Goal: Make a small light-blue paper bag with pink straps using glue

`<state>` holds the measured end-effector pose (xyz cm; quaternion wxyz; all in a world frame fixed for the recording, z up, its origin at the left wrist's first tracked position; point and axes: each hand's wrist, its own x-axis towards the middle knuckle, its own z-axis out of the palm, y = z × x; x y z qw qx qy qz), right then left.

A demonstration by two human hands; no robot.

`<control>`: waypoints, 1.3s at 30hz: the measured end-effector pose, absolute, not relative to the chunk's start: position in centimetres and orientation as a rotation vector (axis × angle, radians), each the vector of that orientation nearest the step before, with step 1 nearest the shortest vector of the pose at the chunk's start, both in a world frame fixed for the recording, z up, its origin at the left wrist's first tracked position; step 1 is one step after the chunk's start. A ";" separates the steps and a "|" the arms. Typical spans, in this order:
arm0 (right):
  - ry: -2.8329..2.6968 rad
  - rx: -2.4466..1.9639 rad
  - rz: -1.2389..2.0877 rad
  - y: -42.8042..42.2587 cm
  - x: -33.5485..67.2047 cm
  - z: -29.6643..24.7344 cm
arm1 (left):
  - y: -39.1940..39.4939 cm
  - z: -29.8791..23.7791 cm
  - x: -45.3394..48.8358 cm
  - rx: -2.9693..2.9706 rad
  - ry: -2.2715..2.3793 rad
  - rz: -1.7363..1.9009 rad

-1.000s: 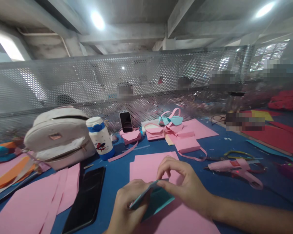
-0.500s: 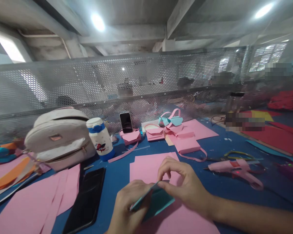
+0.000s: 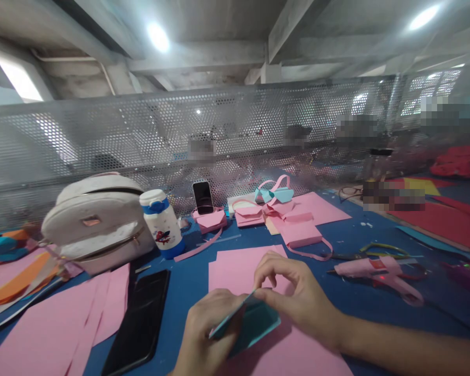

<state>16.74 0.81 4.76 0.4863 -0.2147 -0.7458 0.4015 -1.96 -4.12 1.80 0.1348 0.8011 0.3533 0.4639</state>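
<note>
A folded piece of teal paper [image 3: 254,326] is held between my two hands, above sheets of pink paper [image 3: 235,266]. My left hand [image 3: 209,324] wraps around its left side. With thumb and index finger, my right hand [image 3: 288,290] pinches the paper's upper corner. The left fingertips are partly hidden behind the paper. To the right, on the blue table [image 3: 317,284], lies a pink glue gun [image 3: 379,271] with a small red light. Behind my hands sit small pink paper bags [image 3: 303,230] with strap handles, and a teal paper bow [image 3: 274,195].
On the left are a black tablet-like slab [image 3: 141,318], pink sheets [image 3: 50,324], a white backpack [image 3: 97,219] and a white-and-blue bottle [image 3: 161,224]. A phone [image 3: 202,197] leans near a perforated metal divider [image 3: 149,130]. Scissors [image 3: 384,250] lie beyond the glue gun.
Almost nothing differs. Both hands keep the same grip on the teal paper, and the view has shifted very slightly.
</note>
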 end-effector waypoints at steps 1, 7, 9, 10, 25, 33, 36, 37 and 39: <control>-1.818 -0.528 0.967 0.8 16.7 4.7 | -4.1 1.8 -2.0 2.320 1.030 1.341; -1.819 -0.515 0.926 0.9 16.6 4.4 | -4.1 1.7 -2.1 2.334 1.025 1.351; -1.820 -0.511 0.928 0.8 16.6 4.3 | -4.1 1.7 -2.1 2.334 1.000 1.343; -1.821 -0.508 0.929 0.8 16.5 4.3 | -4.1 1.7 -2.1 2.333 0.991 1.337; -1.808 -0.466 0.967 0.3 16.5 4.5 | -4.2 1.8 -1.6 2.368 0.961 1.346; -1.801 -0.450 0.976 0.4 16.6 4.5 | -4.1 1.9 -1.6 2.384 0.944 1.353; -1.805 -0.445 0.985 0.4 16.6 4.4 | -4.2 2.1 -1.6 2.382 0.949 1.351; -1.806 -0.444 0.986 0.4 16.6 4.4 | -4.2 2.1 -1.6 2.384 0.951 1.349; -1.810 -0.441 0.988 0.4 16.6 4.3 | -4.2 2.1 -1.6 2.388 0.958 1.344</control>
